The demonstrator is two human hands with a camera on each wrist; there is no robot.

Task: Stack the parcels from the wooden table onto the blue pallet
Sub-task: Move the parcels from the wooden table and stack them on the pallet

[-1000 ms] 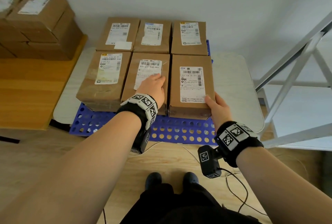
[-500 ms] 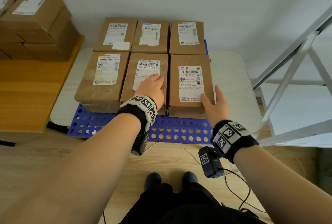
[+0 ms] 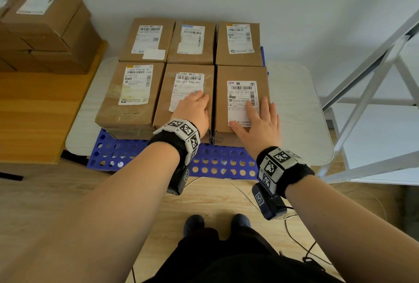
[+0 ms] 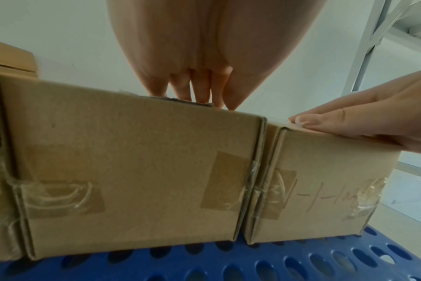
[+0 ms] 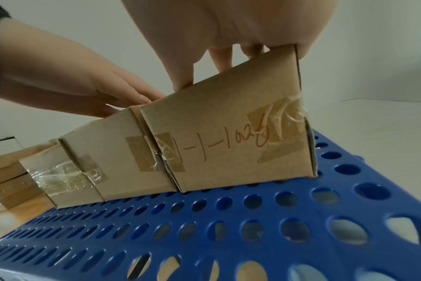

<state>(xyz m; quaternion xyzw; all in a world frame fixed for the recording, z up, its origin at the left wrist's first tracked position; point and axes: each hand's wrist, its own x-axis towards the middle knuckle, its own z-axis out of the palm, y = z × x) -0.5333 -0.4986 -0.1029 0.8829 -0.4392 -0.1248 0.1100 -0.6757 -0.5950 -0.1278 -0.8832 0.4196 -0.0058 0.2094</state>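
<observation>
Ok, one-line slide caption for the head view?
Both hands, left hand and right hand, rest flat on two front-row parcels on the blue pallet.

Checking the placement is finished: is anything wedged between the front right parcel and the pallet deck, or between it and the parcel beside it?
Nothing visible. The front right parcel sits flat on the blue pallet, close against the middle parcel.

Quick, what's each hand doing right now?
Left hand: open, flat on the front middle parcel.
Right hand: open, flat on the front right parcel.
</observation>
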